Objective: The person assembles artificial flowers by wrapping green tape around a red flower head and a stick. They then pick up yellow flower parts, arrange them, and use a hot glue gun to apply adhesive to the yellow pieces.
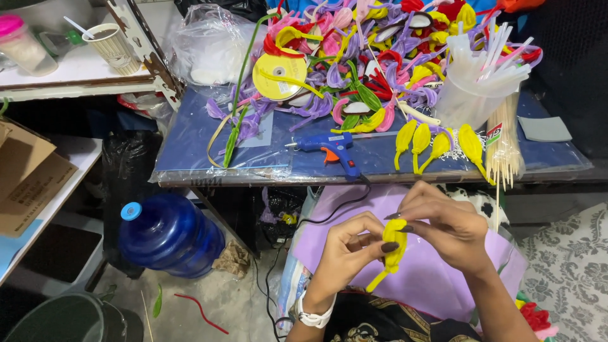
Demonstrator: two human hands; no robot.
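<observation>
Both hands together over the lap, clamped on one yellow pipe-cleaner petal. Left hand pinching its lower part between thumb and forefinger; right hand closed over the top, dark-nailed fingertips pressing the fuzzy loop. Bright yellow, furry, bent into a plump folded shape, with a thin twisted tail sticking out below the left thumb toward the lap. Just beyond the hands, on the near edge of the table, a blue glue gun with an orange trigger. Beyond the right hand, four finished yellow petals in a row, beside a bundle of wooden skewers. Farther off, a heap of mixed-colour petals.
</observation>
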